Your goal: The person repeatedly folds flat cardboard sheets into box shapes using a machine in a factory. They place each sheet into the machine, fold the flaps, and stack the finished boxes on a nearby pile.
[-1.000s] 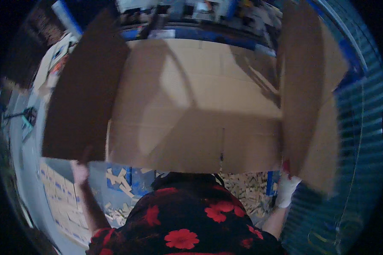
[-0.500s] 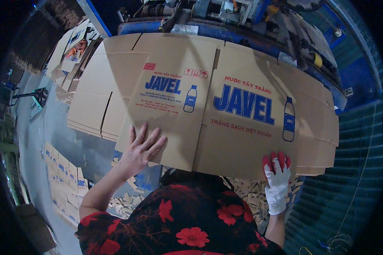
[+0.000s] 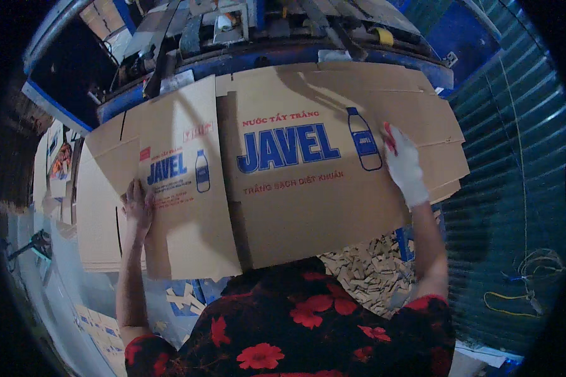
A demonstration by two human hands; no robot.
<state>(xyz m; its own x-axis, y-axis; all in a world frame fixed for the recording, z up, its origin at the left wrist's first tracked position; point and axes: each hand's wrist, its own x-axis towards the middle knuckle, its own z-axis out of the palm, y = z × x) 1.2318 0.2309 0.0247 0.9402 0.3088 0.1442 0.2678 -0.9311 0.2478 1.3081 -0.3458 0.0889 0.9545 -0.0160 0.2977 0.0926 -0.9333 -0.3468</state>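
Observation:
A flat brown cardboard box blank (image 3: pixel 295 217), printed in blue and red with bottle pictures, lies before me over other cardboard. My left hand (image 3: pixel 139 204), bare, is at the blank's left edge, its fingers bent against the edge. At the right edge is my right hand (image 3: pixel 405 164), in a white glove with red fingertips, its fingers curled on the board beside the larger bottle picture. Both hands grip the blank by its sides. The left panel sits at a slight angle to the right one, with a dark gap between them.
Under the blank lie more plain cardboard sheets (image 3: pixel 97 210). A blue machine (image 3: pixel 258 60) with dark rollers stands along the far side. Cardboard scraps (image 3: pixel 371 270) cover the floor near me. A corrugated green wall (image 3: pixel 503 163) rises at the right, with a yellow cord (image 3: pixel 506 305) beside it.
My hands have moved from the blank's near edge to its left and right sides. The view has swung to the right, and the blank's two panels now sit at different angles.

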